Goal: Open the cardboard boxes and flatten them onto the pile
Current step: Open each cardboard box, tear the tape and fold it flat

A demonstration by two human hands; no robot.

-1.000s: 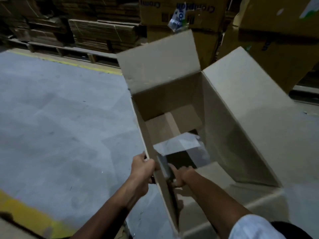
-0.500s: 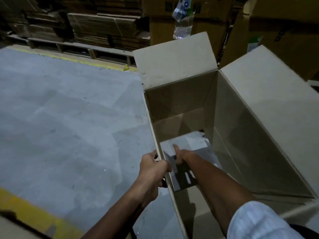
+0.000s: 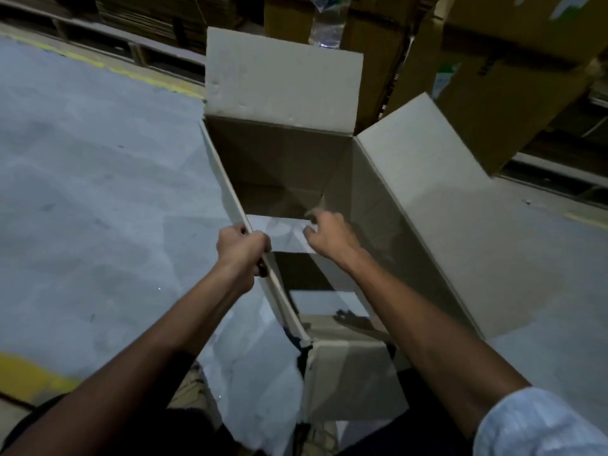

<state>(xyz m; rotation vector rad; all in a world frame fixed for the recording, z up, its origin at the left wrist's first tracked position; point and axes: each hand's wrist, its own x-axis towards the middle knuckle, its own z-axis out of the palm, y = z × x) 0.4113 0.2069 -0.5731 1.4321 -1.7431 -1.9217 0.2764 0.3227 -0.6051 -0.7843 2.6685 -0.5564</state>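
Cardboard box (image 3: 289,166) upright, flaps open at twelve and two o'clock, unflattened; left hand (image 3: 241,250) fingers curled on nine-o'clock wall, right hand (image 3: 330,236) fingers loosely bent inside.

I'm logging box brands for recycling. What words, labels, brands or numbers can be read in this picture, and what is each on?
No text can be read.
Open cardboard box that the left hand grips: plain, no print showing.
Stacked cartons behind: a dark mark and a pale sticker, both too blurred to read.
Plastic wrapper hanging at the top: coloured print, too blurred to read.
Floor: yellow line only, no lettering.
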